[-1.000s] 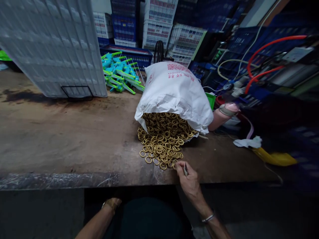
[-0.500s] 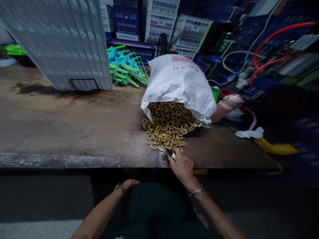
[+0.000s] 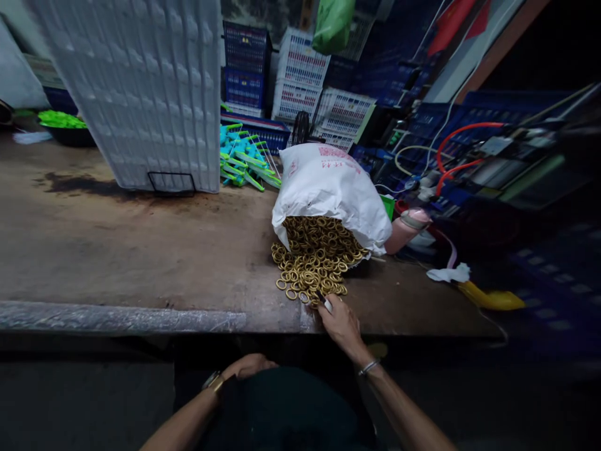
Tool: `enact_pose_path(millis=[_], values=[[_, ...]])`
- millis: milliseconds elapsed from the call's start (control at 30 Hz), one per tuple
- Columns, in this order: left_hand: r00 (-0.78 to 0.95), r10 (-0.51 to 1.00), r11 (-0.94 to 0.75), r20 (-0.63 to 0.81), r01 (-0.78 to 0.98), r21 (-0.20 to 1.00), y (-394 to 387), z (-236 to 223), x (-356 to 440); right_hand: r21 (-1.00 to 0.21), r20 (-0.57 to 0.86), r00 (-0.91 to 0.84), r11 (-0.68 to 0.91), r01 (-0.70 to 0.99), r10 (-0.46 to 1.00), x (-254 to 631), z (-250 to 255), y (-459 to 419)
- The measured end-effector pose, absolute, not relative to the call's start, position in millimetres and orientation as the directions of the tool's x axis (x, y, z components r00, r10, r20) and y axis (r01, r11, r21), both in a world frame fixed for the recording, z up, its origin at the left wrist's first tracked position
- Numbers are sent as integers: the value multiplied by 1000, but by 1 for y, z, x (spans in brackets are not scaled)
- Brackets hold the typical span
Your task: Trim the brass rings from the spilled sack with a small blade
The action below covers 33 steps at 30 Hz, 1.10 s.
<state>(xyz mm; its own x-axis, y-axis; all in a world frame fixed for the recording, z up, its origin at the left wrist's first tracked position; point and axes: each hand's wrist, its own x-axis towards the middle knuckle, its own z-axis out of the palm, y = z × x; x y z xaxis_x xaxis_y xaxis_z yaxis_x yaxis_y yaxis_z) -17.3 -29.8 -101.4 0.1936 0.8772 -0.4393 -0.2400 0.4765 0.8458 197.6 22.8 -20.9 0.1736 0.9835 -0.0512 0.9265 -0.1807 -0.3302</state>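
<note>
Two forearms [image 3: 404,404] come in from below, both cut off by the bottom edge. The left hand [image 3: 251,365] lies low by the dark clothing [image 3: 291,410], its fingertips hidden, so I cannot tell whether they are spread or closed; a watch [image 3: 213,380] sits at that wrist. The right hand [image 3: 340,322], with a bracelet [image 3: 369,367] behind it, is over the near edge of the table [image 3: 131,250], its fingers bent narrowly around a small black-and-white tool [image 3: 327,305]; the grip covers much of this, and its exact kind is hard to make out. The tool's dark end points at the brass-coloured rings [image 3: 307,275], the nearest of them just beyond the fingertips; whether it touches one I cannot tell. The rings spill from the mouth of a white sack [image 3: 333,178] lying on its side, which hides those deeper in. Right of the sack leans a pink bottle [image 3: 407,230], partly covered. Farther back, a ribbed panel [image 3: 154,100], cut off at the top, hides part of the green-and-blue pieces [image 3: 248,160]; stacked crates [image 3: 298,100] stand dim behind
</note>
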Motion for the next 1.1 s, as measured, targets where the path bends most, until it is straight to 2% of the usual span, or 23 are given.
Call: enact_pose_path(millis=[100, 133, 200, 300, 400, 467, 533, 667, 800, 867, 967, 1033, 1100], values=[[442, 812, 467, -381, -103, 878, -27, -62, -24, -513, -21, 125, -118, 850, 992, 194, -22, 25], [572, 768, 353, -290, 0, 936, -28, -48, -26, -585, -16, 100, -91, 806, 995, 192, -22, 26], [623, 771, 101, -135, 89, 991, -28, -23, -29, -727, -53, 44, -69, 683, 998, 185, -21, 27], [502, 864, -120, 50, 108, 987, -23, -7, -26, -875, -222, -43, -179, 450, 974, 173, -16, 29], [272, 926, -316, 260, 186, 930, -7, -14, -18, -905, -391, -171, -343, 252, 904, 163, -7, 32], [251, 897, -425, 365, 255, 869, 4, -22, -14, -882, -470, -247, -440, 167, 847, 159, -3, 35], [329, 843, -518, 425, 284, 807, 14, -26, -13, -850, -524, -293, -514, 117, 800, 157, 0, 37], [473, 783, -573, 404, 297, 764, 25, -30, -15, -795, -572, -404, -603, 61, 713, 154, 0, 40], [453, 827, -502, 335, 325, 802, 32, -32, -17, -790, -580, -442, -606, 97, 685, 151, -4, 44], [406, 866, -440, 291, 346, 829, 34, -30, -16, -840, -538, -374, -518, 162, 755, 150, -6, 46], [353, 917, -312, 183, 353, 882, 34, -21, -11, -931, -331, -273, -265, 249, 903, 150, -11, 49], [329, 938, -232, 113, 352, 907, 33, -15, -7, -946, -182, -260, -97, 308, 948, 150, -12, 49], [298, 953, -164, 59, 339, 927, 32, -11, -1, -934, -114, -260, -14, 358, 959, 150, -12, 49]])
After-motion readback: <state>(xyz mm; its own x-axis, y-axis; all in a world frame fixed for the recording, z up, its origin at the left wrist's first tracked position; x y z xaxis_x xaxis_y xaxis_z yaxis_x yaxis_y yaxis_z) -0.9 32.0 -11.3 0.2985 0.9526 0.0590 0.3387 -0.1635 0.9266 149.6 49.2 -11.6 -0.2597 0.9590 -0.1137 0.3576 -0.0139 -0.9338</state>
